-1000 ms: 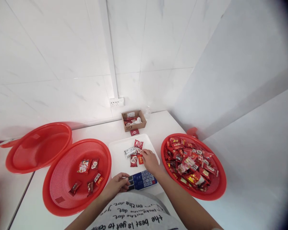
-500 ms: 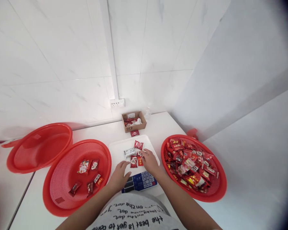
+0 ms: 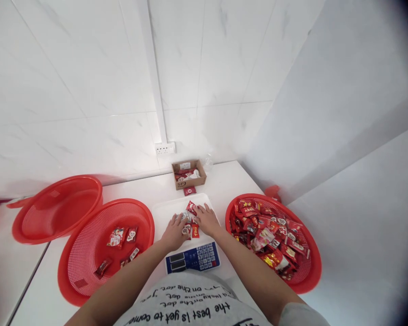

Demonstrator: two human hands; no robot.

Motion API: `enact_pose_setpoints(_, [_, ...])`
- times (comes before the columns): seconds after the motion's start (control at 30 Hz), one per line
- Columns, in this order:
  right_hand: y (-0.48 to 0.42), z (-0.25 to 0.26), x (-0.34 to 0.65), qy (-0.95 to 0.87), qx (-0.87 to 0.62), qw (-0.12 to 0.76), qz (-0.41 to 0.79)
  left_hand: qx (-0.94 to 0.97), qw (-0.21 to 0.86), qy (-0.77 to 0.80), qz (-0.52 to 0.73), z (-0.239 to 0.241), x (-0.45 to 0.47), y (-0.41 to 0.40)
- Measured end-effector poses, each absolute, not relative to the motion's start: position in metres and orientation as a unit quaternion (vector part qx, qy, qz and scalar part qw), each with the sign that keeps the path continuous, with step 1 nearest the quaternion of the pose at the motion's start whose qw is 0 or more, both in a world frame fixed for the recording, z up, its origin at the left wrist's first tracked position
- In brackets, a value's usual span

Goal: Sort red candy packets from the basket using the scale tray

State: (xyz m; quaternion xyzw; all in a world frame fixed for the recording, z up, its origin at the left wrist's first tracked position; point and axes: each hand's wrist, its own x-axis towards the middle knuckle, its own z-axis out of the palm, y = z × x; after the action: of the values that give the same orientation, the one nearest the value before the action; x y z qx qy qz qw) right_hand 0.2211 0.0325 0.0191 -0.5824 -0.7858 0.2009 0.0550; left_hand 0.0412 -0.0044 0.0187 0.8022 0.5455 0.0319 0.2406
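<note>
A white scale pan (image 3: pixel 163 209) sits above a blue keypad panel (image 3: pixel 192 257) straight in front of me. A few small wrapped candies (image 3: pixel 191 208) lie on the pan, red ones and a silvery one. My left hand (image 3: pixel 173 232) rests on the pan with its fingers laid over the candies at its left. My right hand (image 3: pixel 207 219) lies beside it, fingers spread flat over the candies at the middle. Neither hand has anything lifted.
A red mesh basket (image 3: pixel 88 276) at my left holds several candies; a second red basket (image 3: pixel 56 213) stands behind it. A fuller red basket (image 3: pixel 306 267) is at my right. A small cardboard box (image 3: pixel 189 174) and a wall socket (image 3: pixel 165 147) are at the back.
My left hand left the keypad panel and moved up onto the pan beside the right hand. My right hand slid slightly further up the pan.
</note>
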Motion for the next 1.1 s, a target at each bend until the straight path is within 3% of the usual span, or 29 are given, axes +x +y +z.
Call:
enact_pose_setpoints(0.7, [0.023,0.022,0.228,-0.798,-0.552,0.101,0.22,0.798,0.216,0.559,0.066,0.004,0.048,-0.004])
enact_pose_setpoints(1.1, [-0.006,0.023,0.273,-0.764,-0.578,0.242,0.154,0.785,0.169,0.594,0.047,0.024,0.07,0.0])
